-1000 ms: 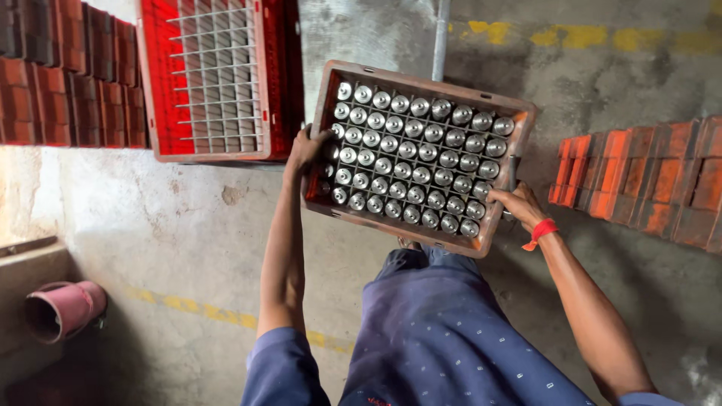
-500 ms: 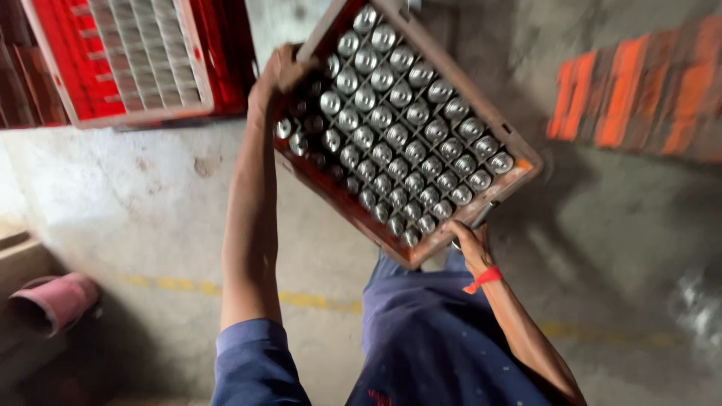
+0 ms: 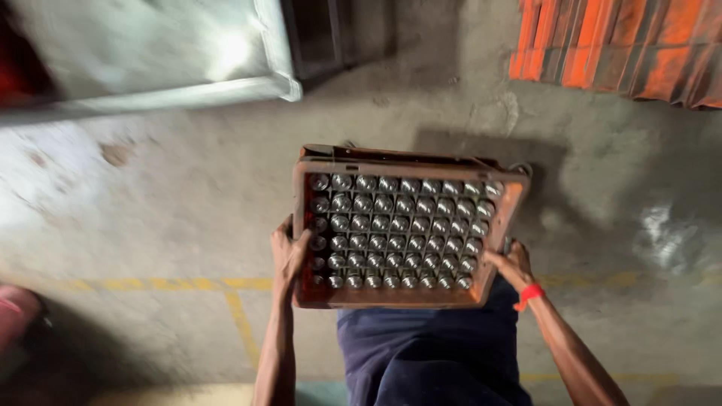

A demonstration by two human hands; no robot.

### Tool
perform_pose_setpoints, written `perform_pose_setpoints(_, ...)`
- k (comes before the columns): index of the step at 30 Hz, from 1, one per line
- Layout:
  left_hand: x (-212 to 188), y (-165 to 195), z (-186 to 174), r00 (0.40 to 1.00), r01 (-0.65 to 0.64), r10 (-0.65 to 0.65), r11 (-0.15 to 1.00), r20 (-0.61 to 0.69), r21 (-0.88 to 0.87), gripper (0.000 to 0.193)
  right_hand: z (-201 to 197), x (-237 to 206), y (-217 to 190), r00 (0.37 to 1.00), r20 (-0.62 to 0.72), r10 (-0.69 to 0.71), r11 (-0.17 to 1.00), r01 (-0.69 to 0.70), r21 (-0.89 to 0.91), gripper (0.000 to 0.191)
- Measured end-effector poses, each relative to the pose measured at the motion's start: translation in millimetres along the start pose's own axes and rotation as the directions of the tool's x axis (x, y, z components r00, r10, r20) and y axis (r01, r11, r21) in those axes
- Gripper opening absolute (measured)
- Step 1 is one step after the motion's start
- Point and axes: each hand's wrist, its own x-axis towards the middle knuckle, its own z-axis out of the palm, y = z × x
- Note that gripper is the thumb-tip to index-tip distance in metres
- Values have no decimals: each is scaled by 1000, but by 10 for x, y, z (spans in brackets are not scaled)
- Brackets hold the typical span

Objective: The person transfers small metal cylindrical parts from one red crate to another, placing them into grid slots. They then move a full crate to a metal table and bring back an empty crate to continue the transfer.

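Note:
I carry a worn brown crate [image 3: 504, 225] in front of my body, level and low over the concrete floor. It is packed with several rows of capped bottles [image 3: 398, 229], their silver tops facing up. My left hand [image 3: 289, 256] grips the crate's left side near the front corner. My right hand [image 3: 511, 265] holds the right front corner; a red band [image 3: 529, 295] circles that wrist. My dark blue trousers [image 3: 429, 353] show just below the crate.
Orange-red crates [image 3: 617, 45] are stacked at the top right. A pale grey metal surface [image 3: 150, 53] runs along the top left. Faded yellow lines [image 3: 188, 286] mark the floor. A pink object [image 3: 15, 316] sits at the left edge.
The crate has come down from a raised, tilted position to level at waist height. My view has swung away from the red empty crate, which is no longer visible.

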Motion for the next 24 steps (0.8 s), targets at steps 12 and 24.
perform_pose_setpoints(12,1258,-865,3800,992,107,-99,988,-74,109,72,-609,2807,880,996,-59,61,936,-78,-343,57)
perform_pose_setpoints(24,2435,-741,5379,999,42,-40,997,37,-67,53,-786,4454,1072,997,-61,-57,930,31,-368,57)
